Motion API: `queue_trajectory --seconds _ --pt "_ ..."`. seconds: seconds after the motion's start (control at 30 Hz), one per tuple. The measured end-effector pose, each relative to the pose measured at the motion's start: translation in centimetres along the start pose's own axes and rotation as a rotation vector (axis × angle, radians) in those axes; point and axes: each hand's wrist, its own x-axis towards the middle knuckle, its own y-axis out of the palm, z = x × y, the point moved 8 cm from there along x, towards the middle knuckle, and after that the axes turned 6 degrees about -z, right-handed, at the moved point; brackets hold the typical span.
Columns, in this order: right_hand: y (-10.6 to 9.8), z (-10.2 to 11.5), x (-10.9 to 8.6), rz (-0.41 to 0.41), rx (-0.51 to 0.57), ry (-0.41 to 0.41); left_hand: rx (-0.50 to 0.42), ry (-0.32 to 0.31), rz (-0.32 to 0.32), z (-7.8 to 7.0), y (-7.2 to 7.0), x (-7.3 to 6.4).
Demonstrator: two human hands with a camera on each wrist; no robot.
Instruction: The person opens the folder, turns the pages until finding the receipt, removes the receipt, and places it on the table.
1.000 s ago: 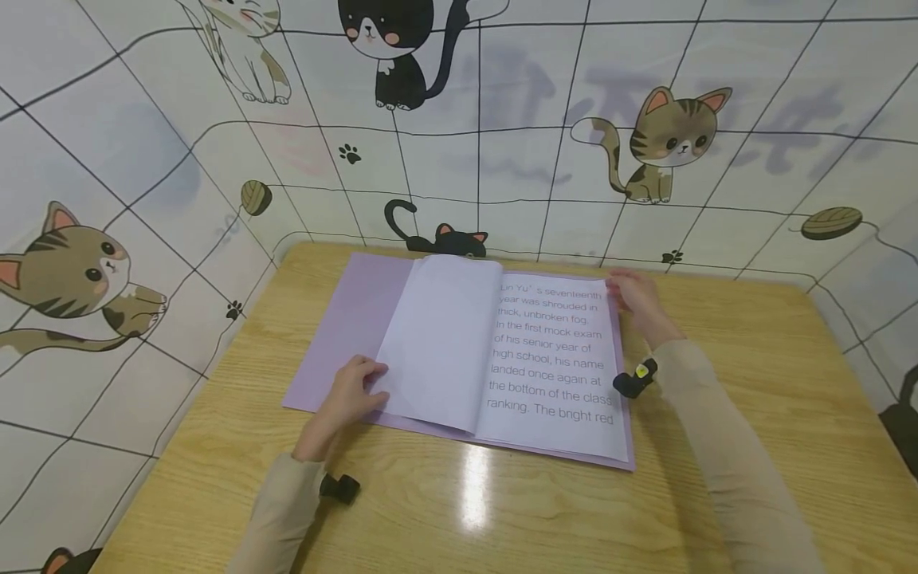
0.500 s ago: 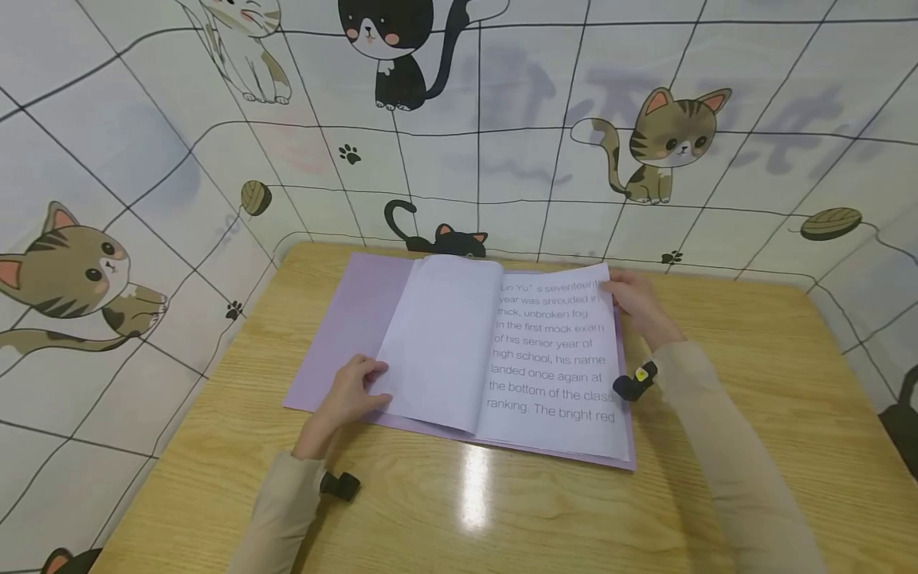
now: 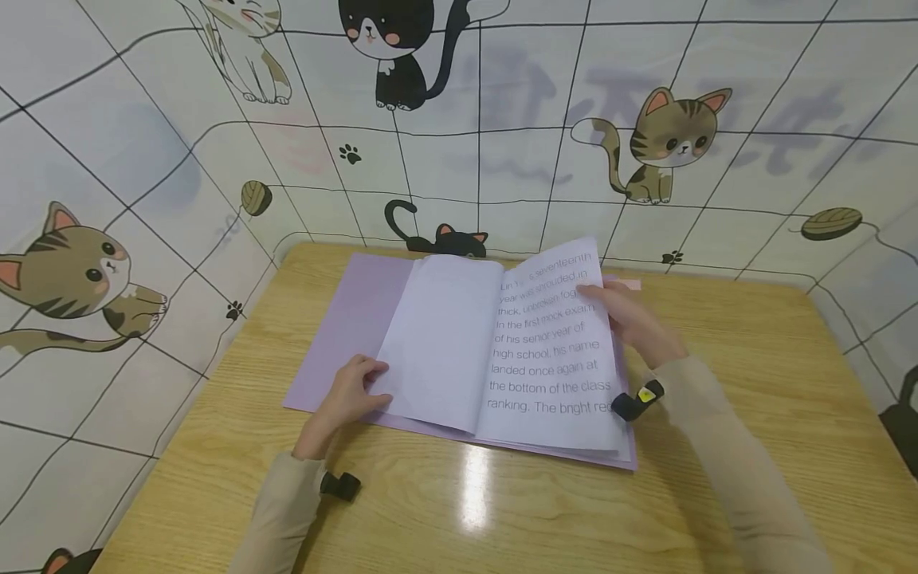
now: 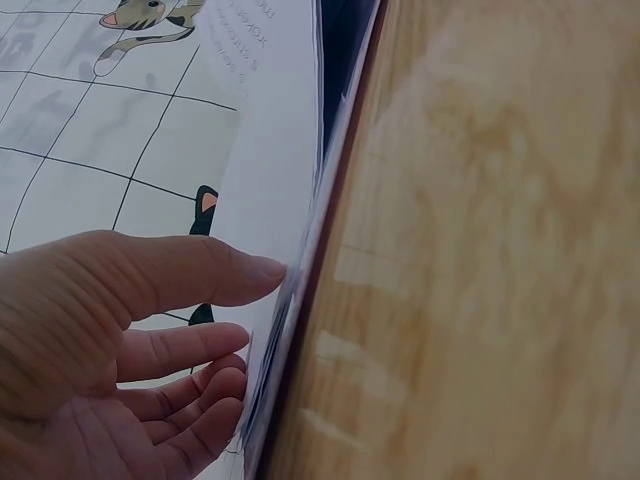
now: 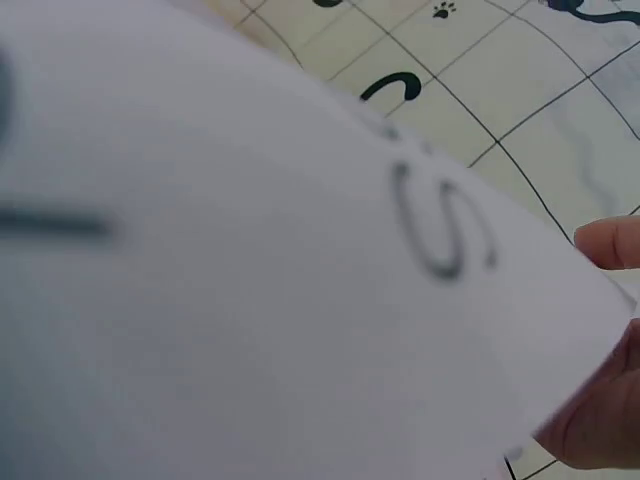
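Observation:
A book with a purple cover (image 3: pixel 337 319) lies spread on the table. Its left page (image 3: pixel 441 343) is blank, while the right page (image 3: pixel 548 371) carries large printed English text. My left hand (image 3: pixel 350 392) rests at the lower left of the blank page, thumb and fingers apart; in the left wrist view that hand (image 4: pixel 130 350) touches the book's edge. On the other side my right hand (image 3: pixel 634 319) pinches the printed page near its upper outer edge. That page curves upward, its top corner raised off the book. The lifted page (image 5: pixel 300 300) fills most of the right wrist view.
The wooden table (image 3: pixel 731 383) extends on both sides of the book and in front of it. A white wall (image 3: pixel 523 175) with cat drawings and black grid lines rises behind and at the left. Something dark (image 3: pixel 900 430) shows at the right edge.
My right hand has moved left and slightly down, taking hold of the printed page's corner and lifting it from flat into a curve. The left hand has stayed almost still.

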Motion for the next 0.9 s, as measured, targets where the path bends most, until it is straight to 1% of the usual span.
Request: queue_trajectory --seconds 0.2,0.33,0.43,0.67,0.8,0.9 --pt "2.8 1.2 -1.5 0.060 0.061 -0.035 0.001 0.000 0.000 0.1 0.0 -0.1" --pt "4.5 1.9 -2.3 0.085 0.075 -0.031 0.001 -0.001 0.000 0.1 0.0 -0.1" --pt "5.7 2.0 -2.7 0.088 0.072 -0.016 0.005 -0.001 -0.004 0.2 0.0 -0.1" --pt "8.8 2.3 -2.3 0.057 0.032 -0.040 0.008 -0.005 -0.001 0.2 0.0 0.0" --pt "10.7 2.9 -2.0 0.042 0.030 -0.069 0.013 -0.009 0.003 0.2 0.1 0.0" --pt "12.1 3.2 -1.7 0.026 0.043 -0.071 0.011 -0.014 0.003 0.3 0.2 0.0"
